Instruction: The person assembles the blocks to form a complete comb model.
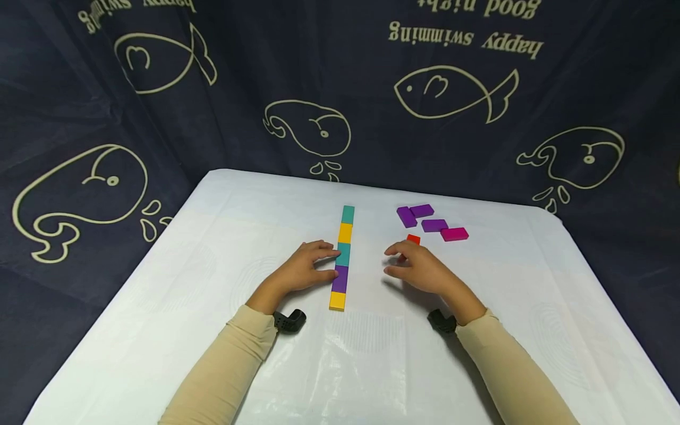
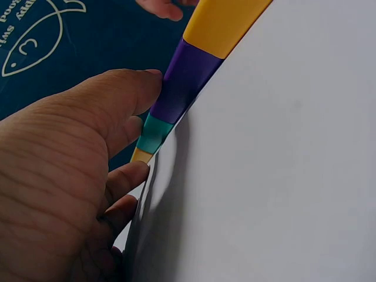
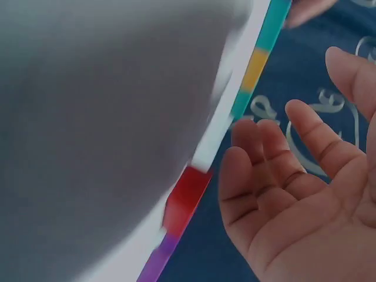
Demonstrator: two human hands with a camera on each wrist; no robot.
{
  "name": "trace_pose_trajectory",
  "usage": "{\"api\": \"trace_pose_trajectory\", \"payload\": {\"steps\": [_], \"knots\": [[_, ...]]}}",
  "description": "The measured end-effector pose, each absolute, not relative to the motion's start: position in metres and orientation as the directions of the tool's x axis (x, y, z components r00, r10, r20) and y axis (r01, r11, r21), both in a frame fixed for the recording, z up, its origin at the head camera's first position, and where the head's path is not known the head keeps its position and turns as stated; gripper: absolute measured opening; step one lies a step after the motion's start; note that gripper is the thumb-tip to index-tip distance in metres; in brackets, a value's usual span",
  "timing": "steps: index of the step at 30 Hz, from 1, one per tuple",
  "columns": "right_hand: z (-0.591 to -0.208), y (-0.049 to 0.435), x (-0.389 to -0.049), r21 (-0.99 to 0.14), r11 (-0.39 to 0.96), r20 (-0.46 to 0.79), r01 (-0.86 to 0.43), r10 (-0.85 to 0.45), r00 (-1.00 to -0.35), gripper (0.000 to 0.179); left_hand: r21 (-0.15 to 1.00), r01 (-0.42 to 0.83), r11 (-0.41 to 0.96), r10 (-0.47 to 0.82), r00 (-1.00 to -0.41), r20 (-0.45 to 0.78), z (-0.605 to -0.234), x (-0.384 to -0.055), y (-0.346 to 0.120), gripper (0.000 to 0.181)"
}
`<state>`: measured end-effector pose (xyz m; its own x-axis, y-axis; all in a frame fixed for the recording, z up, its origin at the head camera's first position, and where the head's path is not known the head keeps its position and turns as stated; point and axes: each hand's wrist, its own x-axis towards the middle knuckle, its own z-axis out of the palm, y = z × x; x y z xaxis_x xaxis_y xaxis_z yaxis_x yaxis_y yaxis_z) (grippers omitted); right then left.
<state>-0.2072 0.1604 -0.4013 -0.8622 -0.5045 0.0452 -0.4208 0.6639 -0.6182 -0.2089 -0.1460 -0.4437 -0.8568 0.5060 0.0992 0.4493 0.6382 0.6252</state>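
Observation:
A straight row of coloured blocks runs away from me: a yellow block (image 1: 337, 301) nearest, then a purple block (image 1: 340, 279), a teal block (image 1: 343, 255), another yellow and another teal one. My left hand (image 1: 303, 268) lies along the row's left side, thumb at the purple block and a fingertip at the middle teal one. To the right of the row, my right hand (image 1: 419, 265) hovers with loosely bent fingers and holds nothing. Partly hidden behind it is a red block (image 1: 413, 239), seen lower in the right wrist view, apart from the fingers.
Beyond my right hand lie several loose blocks: purple blocks (image 1: 434, 225) and a magenta block (image 1: 454, 234). The white-covered table (image 1: 159, 330) meets a dark blue curtain (image 1: 366, 159) with fish drawings at its far edge.

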Motion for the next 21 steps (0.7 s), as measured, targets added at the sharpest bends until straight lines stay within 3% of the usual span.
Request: {"api": "trace_pose_trajectory", "payload": {"steps": [7, 21], "knots": [[-0.401, 0.189, -0.23, -0.618, 0.696, 0.083, -0.366, -0.405, -0.911, 0.039, 0.629, 0.441, 0.64, 0.502, -0.86, 0.093, -0.444, -0.21, -0.145, 0.054], [-0.404, 0.211, -0.248, -0.555, 0.797, -0.065, -0.24, -0.329, -0.942, 0.065, 0.633, 0.435, 0.64, 0.5, -0.862, 0.086, -0.442, -0.209, -0.145, 0.054]]}}
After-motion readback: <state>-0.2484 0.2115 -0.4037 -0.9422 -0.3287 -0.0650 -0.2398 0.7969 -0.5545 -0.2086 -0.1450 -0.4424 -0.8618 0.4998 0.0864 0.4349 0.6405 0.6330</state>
